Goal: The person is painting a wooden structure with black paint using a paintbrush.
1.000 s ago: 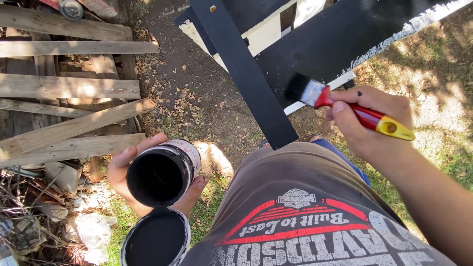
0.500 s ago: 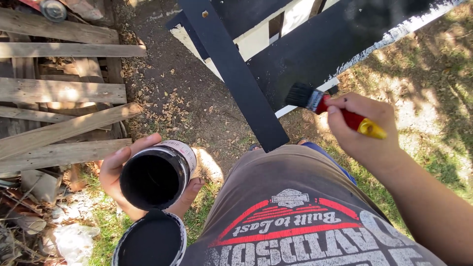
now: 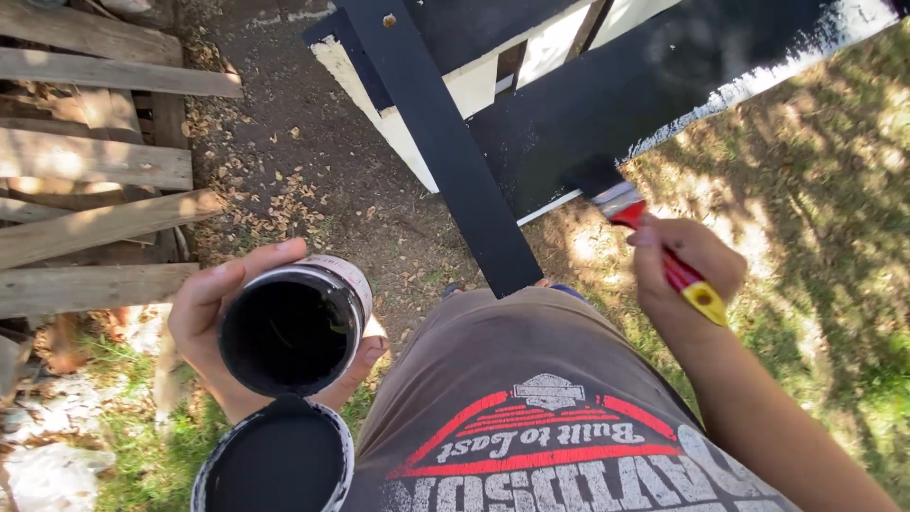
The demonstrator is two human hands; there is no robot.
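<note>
The right hand is closed around the red handle of a flat paintbrush with a yellow end cap, fingers wrapped tight about the grip. The brush's long axis runs from the yellow cap, near and to the right, up to the dark bristles, far and to the left, where they press against the lower edge of a black-painted wooden panel. So the wet surface lies beyond and to the left of the fingers, along the line of the handle. A strip of cream, unpainted wood shows at the panel's bottom edge, just left of the bristles.

The left hand cups a round open tin of black paint from beneath and behind, fingers curled around its side. It sits well apart from the brush, near and to the left. Its black-coated lid lies just below it. Weathered wooden pallet boards lie at far left.
</note>
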